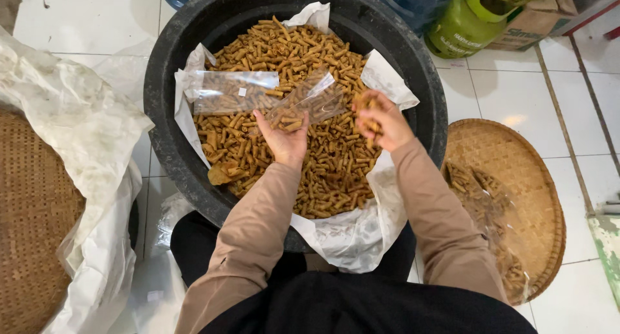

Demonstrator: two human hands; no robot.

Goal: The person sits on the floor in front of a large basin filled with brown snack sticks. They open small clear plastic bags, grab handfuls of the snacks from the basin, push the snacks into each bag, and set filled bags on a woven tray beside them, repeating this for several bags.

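A big black tub (161, 101) lined with white paper holds a heap of small golden-brown snack sticks (323, 166). My left hand (284, 140) holds a clear plastic bag (307, 101) with a few sticks in it, over the middle of the heap. My right hand (378, 121) is closed on a handful of snack sticks, just right of the bag. A second clear bag (232, 92) lies flat on the sticks at the tub's left side.
A round woven tray (516, 172) with filled clear bags lies on the white tile floor at the right. Another woven tray (32, 224) under white paper sits at the left. A green gas cylinder (462, 24), blue water jugs and a cardboard box stand behind the tub.
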